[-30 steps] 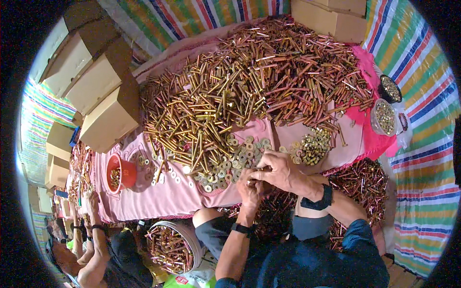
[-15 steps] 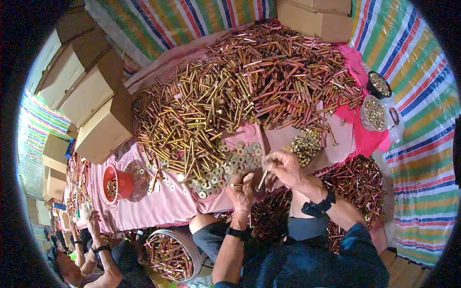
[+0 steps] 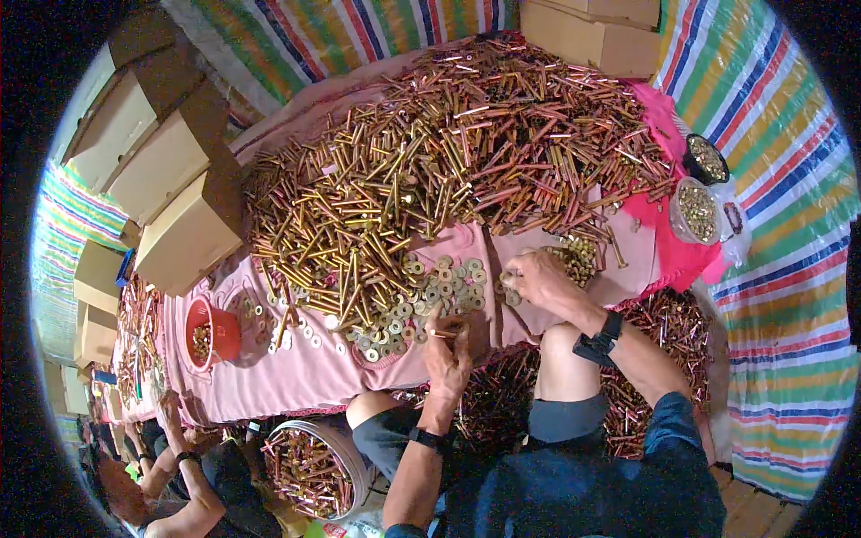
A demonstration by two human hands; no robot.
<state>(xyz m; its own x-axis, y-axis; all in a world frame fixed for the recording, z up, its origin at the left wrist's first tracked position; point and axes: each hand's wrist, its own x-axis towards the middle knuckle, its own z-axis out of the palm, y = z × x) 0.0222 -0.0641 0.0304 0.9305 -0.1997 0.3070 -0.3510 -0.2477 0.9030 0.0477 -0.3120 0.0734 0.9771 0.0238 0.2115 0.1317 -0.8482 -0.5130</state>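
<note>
My left hand (image 3: pixel 447 354) is closed around a brassy bolt (image 3: pixel 443 334), just in front of a spread of flat round washers (image 3: pixel 395 321). To its right, my right hand (image 3: pixel 538 280) reaches over the pink cloth, its thumb and fingertips pinched together. What those fingertips hold, if anything, is too small to make out. Beside the right hand lies a small pile of brassy nuts (image 3: pixel 578 255), partly covered by the hand. A great heap of long brassy and reddish bolts (image 3: pixel 386 197) rises behind both hands.
A red bucket (image 3: pixel 213 334) with nuts stands at left, cardboard boxes (image 3: pixel 184 229) behind it. Two tubs of small parts (image 3: pixel 695 211) sit far right. Below the cloth's edge are more bolts (image 3: pixel 664 359) and a white bucket of bolts (image 3: pixel 345 457). Another person's hands (image 3: pixel 169 412) work at lower left.
The bolt seen under my right hand is gone from there. That hand has shifted slightly right and up, toward the nuts. My left hand has moved a little up, still holding a bolt.
</note>
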